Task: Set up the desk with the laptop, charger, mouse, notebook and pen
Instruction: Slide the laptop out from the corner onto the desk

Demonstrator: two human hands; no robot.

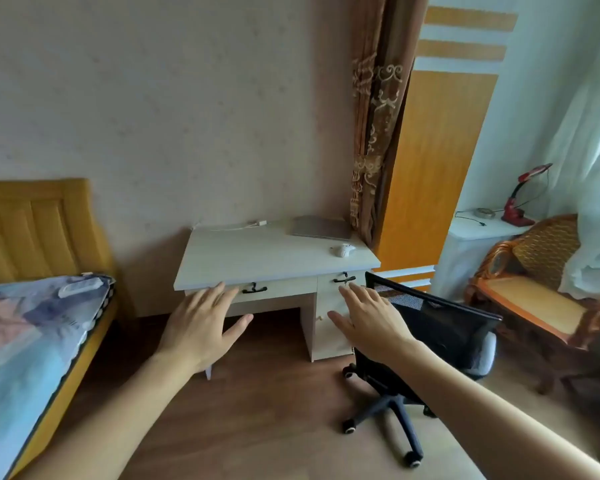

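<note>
Laptop [321,227] was seen closed at desk [257,258] back right, long axis along the wall, nearer right hand [369,318]; left hand [201,323] likewise spread flat, nothing held.

The room is seen from one head-worn wide-angle camera, aimed forward and down from standing height. The desk [278,258] is viewed from a few steps back, against the wall, slightly from above.

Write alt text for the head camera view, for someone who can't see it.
Two open bare hands, left hand and right hand, reach toward a white wooden desk holding a closed grey laptop, a white mouse and a white charger cable. A black mesh office chair stands at its right.
</note>
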